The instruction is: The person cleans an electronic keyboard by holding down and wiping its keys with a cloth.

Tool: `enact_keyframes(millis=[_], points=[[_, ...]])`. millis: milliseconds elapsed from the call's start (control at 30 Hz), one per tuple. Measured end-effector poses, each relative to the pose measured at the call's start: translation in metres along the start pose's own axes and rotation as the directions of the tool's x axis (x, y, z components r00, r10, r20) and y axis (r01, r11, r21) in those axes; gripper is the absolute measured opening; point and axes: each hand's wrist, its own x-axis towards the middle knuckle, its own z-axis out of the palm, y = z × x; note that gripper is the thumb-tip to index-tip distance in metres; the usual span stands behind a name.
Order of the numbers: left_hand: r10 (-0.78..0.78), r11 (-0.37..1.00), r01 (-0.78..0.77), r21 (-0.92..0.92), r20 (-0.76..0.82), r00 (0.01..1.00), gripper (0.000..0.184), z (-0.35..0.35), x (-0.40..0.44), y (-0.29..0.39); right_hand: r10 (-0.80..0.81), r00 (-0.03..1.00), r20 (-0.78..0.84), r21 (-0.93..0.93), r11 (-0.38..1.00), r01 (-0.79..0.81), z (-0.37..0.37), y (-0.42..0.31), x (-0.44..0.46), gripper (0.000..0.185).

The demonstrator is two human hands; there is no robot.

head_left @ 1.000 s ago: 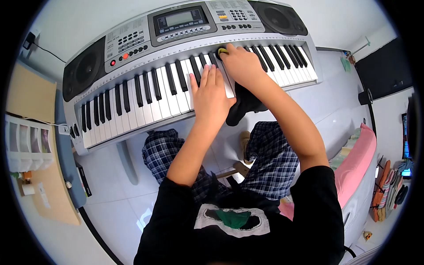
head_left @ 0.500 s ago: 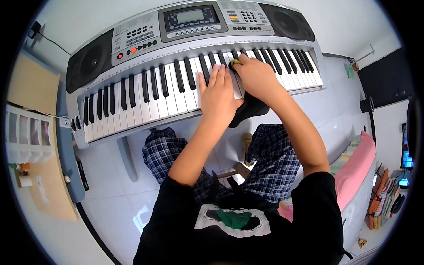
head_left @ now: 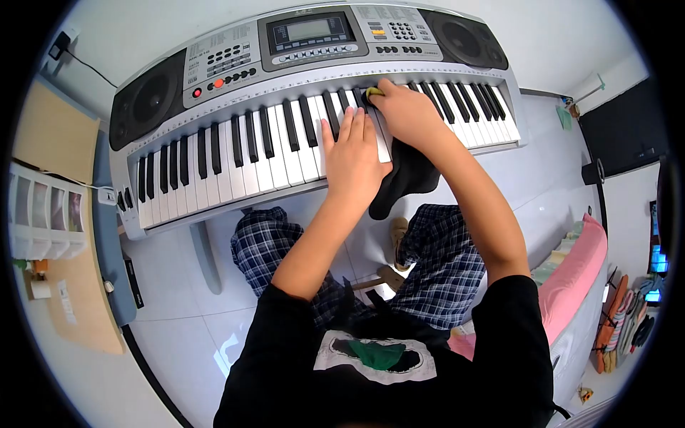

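Note:
A silver electronic keyboard (head_left: 235, 187) stretches across the upper part of the view. My left hand (head_left: 351, 153) lies on its white keys near the middle, fingers stretched out and holding nothing. Close to its right, my right hand (head_left: 407, 114) is closed on a black cloth (head_left: 405, 178), which looks like a sock. A yellow-green part of it shows at my fingertips, pressed against the keys. The rest of the cloth hangs below my palm, over the keyboard's front edge. My right fingertips are partly hidden.
Under the keyboard is a grey stand leg (head_left: 205, 257). A wooden desk (head_left: 82, 314) with a white drawer unit (head_left: 46, 214) stands at the left. On the right are a bed with a pink cover (head_left: 571, 274) and a black panel (head_left: 621, 132).
My right hand has slid slightly up and left along the keys with the cloth, and more of the cloth hangs in view. My left hand has stayed nearly in place.

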Motion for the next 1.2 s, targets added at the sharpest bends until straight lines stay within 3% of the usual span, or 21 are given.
enact_keyframes(millis=[100, 233, 367, 500, 700, 767, 933, 1033, 1200], points=[[-0.009, 1.000, 0.009, -0.006, -0.003, 1.000, 0.080, 0.000, -0.003, 0.001, 0.031, 0.992, 0.122, -0.021, 0.999, -0.029, -0.017, -0.008, -0.017, 0.028], [-0.016, 1.000, 0.016, -0.003, 0.002, 1.000, 0.079, 0.002, -0.001, 0.000, 0.010, 0.999, 0.030, 0.035, 0.999, -0.011, -0.008, 0.002, -0.018, 0.028], [-0.020, 1.000, 0.019, 0.020, 0.021, 1.000, 0.078, 0.001, 0.000, 0.002, 0.054, 0.998, 0.017, -0.052, 0.997, -0.053, 0.004, 0.002, 0.006, 0.030], [-0.023, 1.000, 0.023, -0.006, 0.000, 1.000, 0.080, 0.000, -0.002, 0.001, 0.089, 0.995, 0.048, -0.009, 0.996, -0.088, -0.001, 0.002, 0.008, 0.031], [-0.018, 1.000, 0.018, 0.002, -0.008, 1.000, 0.087, 0.004, -0.002, 0.000, -0.041, 0.998, 0.055, 0.109, 0.993, 0.034, -0.009, 0.000, -0.043, 0.033], [-0.033, 0.999, 0.033, -0.011, -0.017, 0.999, 0.087, 0.004, 0.000, 0.000, -0.064, 0.996, 0.060, 0.139, 0.989, 0.055, -0.013, -0.007, -0.059, 0.026], [-0.037, 0.999, 0.036, -0.031, -0.031, 0.999, 0.081, 0.004, -0.001, 0.002, -0.099, 0.995, -0.031, 0.063, 0.993, 0.101, -0.016, -0.011, -0.065, 0.026], [-0.032, 0.999, 0.031, -0.040, -0.037, 0.999, 0.081, 0.003, -0.001, 0.002, -0.017, 0.998, 0.053, 0.044, 0.999, 0.015, -0.012, -0.012, -0.048, 0.030], [-0.025, 1.000, 0.025, -0.004, -0.016, 1.000, 0.083, 0.001, 0.000, 0.002, 0.033, 0.998, 0.058, 0.054, 0.998, -0.036, -0.011, -0.019, -0.052, 0.029]])
